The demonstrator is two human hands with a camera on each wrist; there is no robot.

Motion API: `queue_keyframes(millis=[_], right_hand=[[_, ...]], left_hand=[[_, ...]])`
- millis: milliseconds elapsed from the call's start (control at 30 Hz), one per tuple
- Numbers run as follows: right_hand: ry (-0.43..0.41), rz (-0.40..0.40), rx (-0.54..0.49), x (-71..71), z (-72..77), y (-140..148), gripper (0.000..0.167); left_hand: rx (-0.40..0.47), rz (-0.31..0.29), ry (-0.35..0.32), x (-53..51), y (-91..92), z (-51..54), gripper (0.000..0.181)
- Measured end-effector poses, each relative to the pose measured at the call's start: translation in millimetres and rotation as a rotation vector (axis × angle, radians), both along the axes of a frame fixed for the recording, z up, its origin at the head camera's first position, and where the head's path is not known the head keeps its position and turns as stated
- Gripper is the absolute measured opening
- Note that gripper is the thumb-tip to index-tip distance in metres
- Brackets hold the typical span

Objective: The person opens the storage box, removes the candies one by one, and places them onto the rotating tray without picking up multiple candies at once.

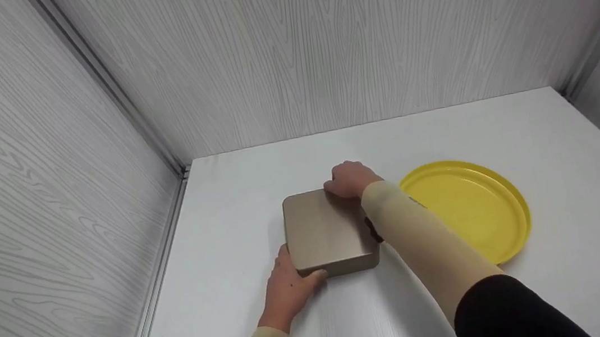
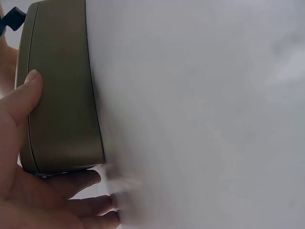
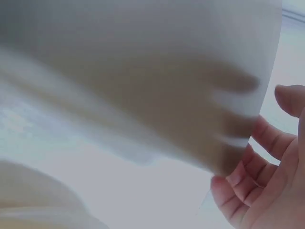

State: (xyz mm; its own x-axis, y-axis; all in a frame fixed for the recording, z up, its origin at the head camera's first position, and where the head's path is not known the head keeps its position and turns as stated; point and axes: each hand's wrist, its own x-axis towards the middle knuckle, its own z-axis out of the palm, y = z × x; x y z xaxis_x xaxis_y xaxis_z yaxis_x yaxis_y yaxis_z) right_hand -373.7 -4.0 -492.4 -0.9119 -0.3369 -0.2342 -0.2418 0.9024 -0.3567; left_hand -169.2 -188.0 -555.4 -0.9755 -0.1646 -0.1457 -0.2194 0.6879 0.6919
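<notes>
Black right sleeve (image 1: 511, 314) closest to the camera. Tan tin (image 1: 315, 229) on white table (image 1: 214, 257), left of yellow plate (image 1: 474, 211). Left hand (image 1: 289, 288) grips tin's near-left corner, thumb on front wall, fingers round the side. Right hand (image 1: 353, 179) at far edge, fingers part-bent, thumb apart, can't tell if it holds

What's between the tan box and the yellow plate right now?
In the head view, the right arm's beige sleeve crosses between the tan box and the yellow plate, hiding much of the gap; no loose object shows there.
</notes>
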Motion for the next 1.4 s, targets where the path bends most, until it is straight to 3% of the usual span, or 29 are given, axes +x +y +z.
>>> queue_keyframes(millis=[267, 400, 533, 667, 900, 1067, 1400], right_hand=[[-0.067, -0.121, -0.06, 0.7, -16.5, 8.9, 0.036], [-0.146, -0.176, -0.093, 1.8, -13.8, 12.2, 0.04], [-0.165, -0.182, -0.103, -0.8, -8.2, 16.0, 0.046], [-0.141, -0.162, -0.099, -4.4, -7.4, 18.7, 0.048], [-0.036, -0.134, -0.174, -6.9, -12.6, 23.1, 0.035], [-0.006, -0.123, -0.217, -6.7, -12.6, 25.2, 0.03], [0.085, -0.16, -0.231, -0.3, -16.6, 27.1, 0.028]], left_hand=[[0.032, 0.0, 0.002, -3.8, 2.6, -9.3, 0.11], [0.033, -0.007, 0.017, -8.6, 3.0, -11.5, 0.11], [0.027, -0.011, 0.024, -14.4, 3.7, -11.3, 0.11], [0.022, 0.003, 0.006, -18.3, 3.9, -10.1, 0.112], [0.021, 0.001, 0.014, -23.4, 2.2, -6.9, 0.11], [0.019, 0.008, 0.006, -26.3, 0.4, -4.7, 0.11], [0.031, 0.007, -0.006, -28.2, 0.8, -1.9, 0.113]])
